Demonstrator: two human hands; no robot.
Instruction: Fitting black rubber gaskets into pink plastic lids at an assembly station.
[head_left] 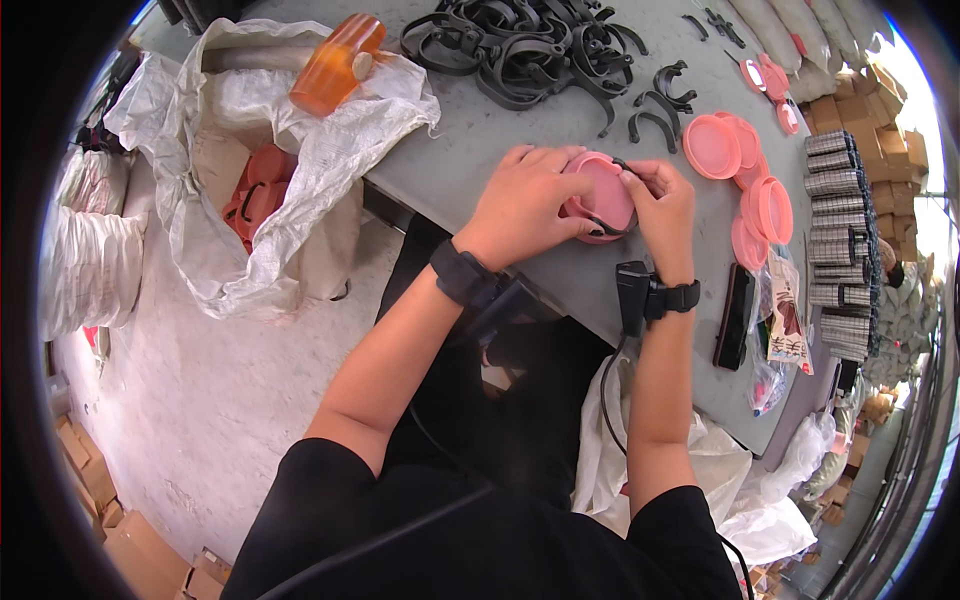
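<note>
Over the table (590, 285), the round pink lid (611, 196) is clasped from the left by the left hand's (530, 197) curled fingers; the black strip (620, 164) at its far rim, nearer the right hand (664, 205), is pinched by that hand's thumb and forefinger

"Where is the held case (614, 196)?"
"By the near edge of the table (450, 165); straps (540, 66) piled behind, lids (713, 147) to its right."
"And left?"
"A sack (340, 150), a bottle (336, 66) at its far edge."
</note>
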